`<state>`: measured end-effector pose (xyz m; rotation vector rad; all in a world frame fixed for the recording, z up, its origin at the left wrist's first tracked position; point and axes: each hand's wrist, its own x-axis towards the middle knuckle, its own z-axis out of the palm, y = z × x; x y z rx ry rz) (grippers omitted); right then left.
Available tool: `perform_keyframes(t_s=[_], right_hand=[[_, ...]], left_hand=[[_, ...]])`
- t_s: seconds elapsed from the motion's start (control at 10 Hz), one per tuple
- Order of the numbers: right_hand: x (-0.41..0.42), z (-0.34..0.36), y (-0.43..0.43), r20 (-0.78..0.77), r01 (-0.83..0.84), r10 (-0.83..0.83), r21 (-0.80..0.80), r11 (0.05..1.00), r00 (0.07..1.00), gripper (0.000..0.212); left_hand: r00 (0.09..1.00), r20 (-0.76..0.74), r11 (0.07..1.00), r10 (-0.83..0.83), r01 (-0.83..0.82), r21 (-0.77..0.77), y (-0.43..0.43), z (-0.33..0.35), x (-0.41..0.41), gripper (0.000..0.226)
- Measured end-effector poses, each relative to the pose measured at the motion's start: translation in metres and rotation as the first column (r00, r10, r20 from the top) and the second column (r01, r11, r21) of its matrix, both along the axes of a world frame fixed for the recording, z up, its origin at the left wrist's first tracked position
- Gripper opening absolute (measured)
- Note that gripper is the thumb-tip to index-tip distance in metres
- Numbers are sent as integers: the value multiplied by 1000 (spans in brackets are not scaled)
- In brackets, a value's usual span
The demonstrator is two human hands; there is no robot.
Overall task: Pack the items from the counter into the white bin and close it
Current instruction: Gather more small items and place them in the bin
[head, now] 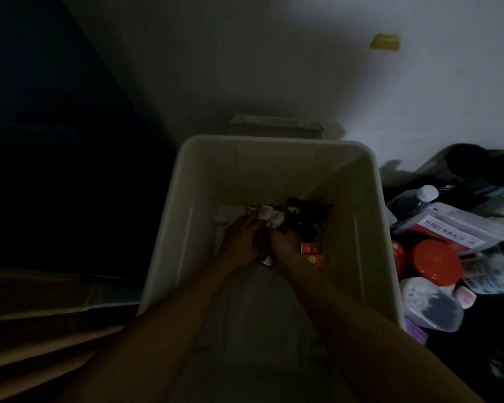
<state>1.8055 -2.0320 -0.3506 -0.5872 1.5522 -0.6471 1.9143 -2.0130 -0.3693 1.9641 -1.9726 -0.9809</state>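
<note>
The left hand [240, 242] and right hand [285, 242] are deep in the white bin [274, 140], arranging small items. It is too dim to tell what the fingers do. Next probably comes the red-lidded jar [437, 263] waiting beside the bin.

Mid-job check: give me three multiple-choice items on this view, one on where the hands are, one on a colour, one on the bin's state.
1. Where are the left hand and the right hand?
A) down inside the white bin
B) flat against the wall
C) on the heap of items

2. What colour is the round lid to the right of the bin?
A) blue
B) red
C) green

3. What state is the bin in?
A) shut under a lid
B) open on top
C) tipped on its side

Answers:
1 A, since both forearms pass over the near rim and the hands are low among the things at the bottom.
2 B, since it shows red-orange in the light.
3 B, since no lid covers it and its inner walls are visible.
</note>
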Motion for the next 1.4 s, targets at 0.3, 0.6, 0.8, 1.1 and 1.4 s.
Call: perform_keyframes(t_s=[0.3,0.6,0.8,1.1,1.4], right_hand=[[-10,-4,-7,-203,-216,220,43,976,954,34],[-15,10,6,-164,-186,187,22,982,969,19],[-20,36,24,-56,-241,240,-23,970,969,26],[-50,98,55,-57,-353,349,-129,927,936,23],[-93,142,67,-101,-360,347,-336,870,932,25]], left_hand=[[1000,-14,997,-3,4,75,-2,-5,1,75],[991,-118,997,71,-74,-24,17,10,0,66],[988,-132,995,80,-88,-50,40,33,-10,64],[971,-199,973,136,-168,-158,65,88,-36,64],[971,-206,947,122,-176,-267,76,143,-60,47]])
